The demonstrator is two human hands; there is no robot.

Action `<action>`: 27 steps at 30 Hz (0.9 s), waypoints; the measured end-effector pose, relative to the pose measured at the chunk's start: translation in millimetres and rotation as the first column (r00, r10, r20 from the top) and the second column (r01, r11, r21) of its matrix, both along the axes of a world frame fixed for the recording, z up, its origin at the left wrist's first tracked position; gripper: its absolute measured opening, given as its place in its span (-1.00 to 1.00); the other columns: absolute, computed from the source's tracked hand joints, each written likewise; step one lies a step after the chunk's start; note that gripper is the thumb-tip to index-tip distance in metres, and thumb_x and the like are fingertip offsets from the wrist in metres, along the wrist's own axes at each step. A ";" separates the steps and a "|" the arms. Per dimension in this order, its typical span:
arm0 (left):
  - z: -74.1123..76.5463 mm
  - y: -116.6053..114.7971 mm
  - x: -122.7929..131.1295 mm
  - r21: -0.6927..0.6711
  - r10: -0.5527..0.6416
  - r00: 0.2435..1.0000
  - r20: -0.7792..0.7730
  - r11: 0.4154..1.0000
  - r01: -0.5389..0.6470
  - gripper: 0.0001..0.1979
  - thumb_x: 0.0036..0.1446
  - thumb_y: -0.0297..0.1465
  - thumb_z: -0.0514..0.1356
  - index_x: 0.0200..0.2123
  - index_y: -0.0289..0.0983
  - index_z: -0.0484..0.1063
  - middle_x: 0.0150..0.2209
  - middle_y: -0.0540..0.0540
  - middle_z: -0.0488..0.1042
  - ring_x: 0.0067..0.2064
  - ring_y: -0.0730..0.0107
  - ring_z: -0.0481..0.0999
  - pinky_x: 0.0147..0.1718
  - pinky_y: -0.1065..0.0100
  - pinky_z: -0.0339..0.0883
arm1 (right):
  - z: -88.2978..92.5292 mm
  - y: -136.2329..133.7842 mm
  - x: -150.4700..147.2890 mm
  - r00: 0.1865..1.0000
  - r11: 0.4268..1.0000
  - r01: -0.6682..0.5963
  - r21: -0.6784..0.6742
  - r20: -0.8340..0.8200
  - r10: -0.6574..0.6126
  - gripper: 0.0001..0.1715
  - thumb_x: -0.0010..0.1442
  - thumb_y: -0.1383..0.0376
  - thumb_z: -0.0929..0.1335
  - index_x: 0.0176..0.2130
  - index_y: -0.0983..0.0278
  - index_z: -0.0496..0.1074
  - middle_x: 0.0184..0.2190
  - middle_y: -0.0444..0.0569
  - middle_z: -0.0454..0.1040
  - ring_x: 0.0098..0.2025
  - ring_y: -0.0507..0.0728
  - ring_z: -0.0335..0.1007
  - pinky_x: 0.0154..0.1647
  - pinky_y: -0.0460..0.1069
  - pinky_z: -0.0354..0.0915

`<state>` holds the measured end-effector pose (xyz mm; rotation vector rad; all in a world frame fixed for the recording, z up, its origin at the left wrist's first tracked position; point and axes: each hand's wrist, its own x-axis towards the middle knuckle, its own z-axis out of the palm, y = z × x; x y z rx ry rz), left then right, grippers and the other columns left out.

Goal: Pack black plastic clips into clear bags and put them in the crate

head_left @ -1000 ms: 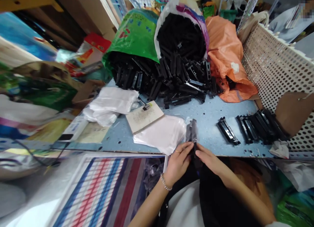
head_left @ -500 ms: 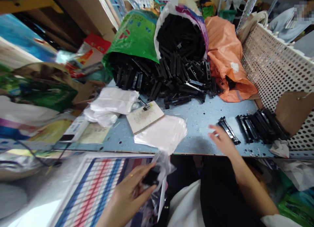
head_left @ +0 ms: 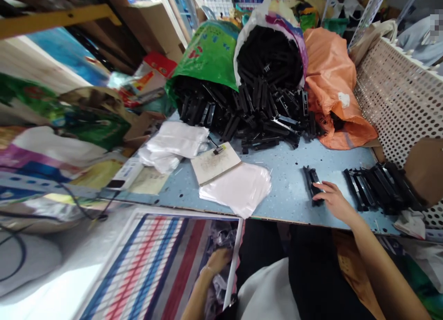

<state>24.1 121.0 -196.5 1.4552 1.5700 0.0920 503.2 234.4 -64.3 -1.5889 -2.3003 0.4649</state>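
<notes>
My right hand (head_left: 332,201) is over the table, its thumb and fingertips on a narrow black plastic part (head_left: 312,184) with a shiny strip; this part lies beside another like it. Right of the hand lies a row of similar black parts (head_left: 379,186). My left hand (head_left: 218,261) is low in a white-rimmed bin (head_left: 232,269), among clear plastic bags (head_left: 221,237) with dark contents. Its fingers are hidden there. A stack of thin white bags (head_left: 238,188) lies on the table, partly under a pale flat block (head_left: 215,165).
Behind, a green sack (head_left: 207,52) and a white-purple sack (head_left: 301,38) spill a heap of black parts (head_left: 263,107). An orange sack (head_left: 332,80) and a perforated white basket (head_left: 391,93) stand right. More white bags (head_left: 176,140) lie left. Striped fabric (head_left: 152,264) lines the bin.
My left hand has moved down into the bin; the bagged black part it held is no longer seen in it. My right hand has come down onto the black part on the table.
</notes>
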 end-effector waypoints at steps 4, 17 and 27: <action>81.1 58.1 18.0 -0.014 0.011 0.935 0.355 1.000 -0.006 -0.58 0.18 -0.07 0.12 -0.16 -0.29 0.55 -0.33 -0.16 0.57 -0.36 0.29 0.55 -0.32 0.32 0.44 | -10.2 -8.4 -8.7 0.966 0.961 0.254 0.106 -0.082 -0.246 -0.49 0.28 0.15 0.27 0.14 0.34 0.36 0.16 0.25 0.31 0.17 0.33 0.23 0.18 0.23 0.23; 105.8 177.7 57.8 0.437 0.264 0.931 0.253 0.827 -0.353 -0.83 -0.08 -0.30 0.30 -0.53 -0.29 0.44 -0.47 -0.06 0.46 -0.42 0.39 0.41 -0.38 0.37 0.30 | 0.8 -10.1 -34.5 0.414 0.734 0.293 -0.613 -0.611 -0.675 -0.31 -0.04 -0.03 0.51 -0.02 0.29 0.46 -0.14 0.07 0.51 -0.18 0.20 0.41 -0.13 0.07 0.32; 114.2 176.5 56.1 0.212 0.437 0.737 0.516 0.768 -0.604 -0.65 -0.20 -0.25 0.33 -0.39 -0.27 0.28 -0.52 0.02 0.42 -0.51 0.48 0.38 -0.49 0.45 0.24 | 16.7 43.5 -201.6 -0.127 0.482 -0.700 -0.526 -0.573 -0.809 -0.57 0.12 0.21 0.44 -0.05 0.36 0.44 -0.11 0.21 0.55 -0.22 0.09 0.47 -0.40 -0.14 0.34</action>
